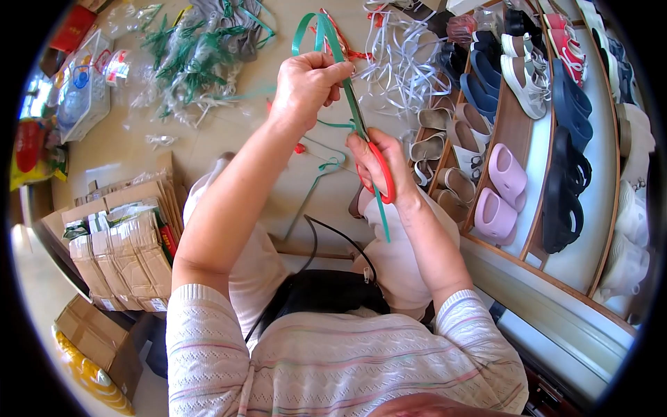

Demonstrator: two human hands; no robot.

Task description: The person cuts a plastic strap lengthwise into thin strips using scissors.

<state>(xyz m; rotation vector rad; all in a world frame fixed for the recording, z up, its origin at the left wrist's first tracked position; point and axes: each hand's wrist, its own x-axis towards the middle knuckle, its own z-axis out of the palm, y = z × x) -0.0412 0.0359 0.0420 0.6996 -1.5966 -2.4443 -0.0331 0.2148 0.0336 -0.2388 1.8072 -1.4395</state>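
My left hand (306, 87) pinches a flat green plastic strap (332, 36) between thumb and fingers. Above the fingers the strap bends into a loop, and its tail runs down past my right hand to a loose end over my leg. In my right hand (382, 156) is a pair of scissors (387, 182) with red handles, fingers wrapped round the grips. The blades point up toward my left hand and lie along the strap; whether they are parted is hard to see. A thin green strip (321, 174) hangs or lies below the hands.
Tangled green strips and clear plastic (198, 62) lie on the floor ahead, with a heap of white strips (403, 59) to the right. A shoe rack (531, 139) stands at right. Flattened cardboard (118, 254) and a white basket (87, 90) are at left. A black bag (326, 292) sits on my lap.
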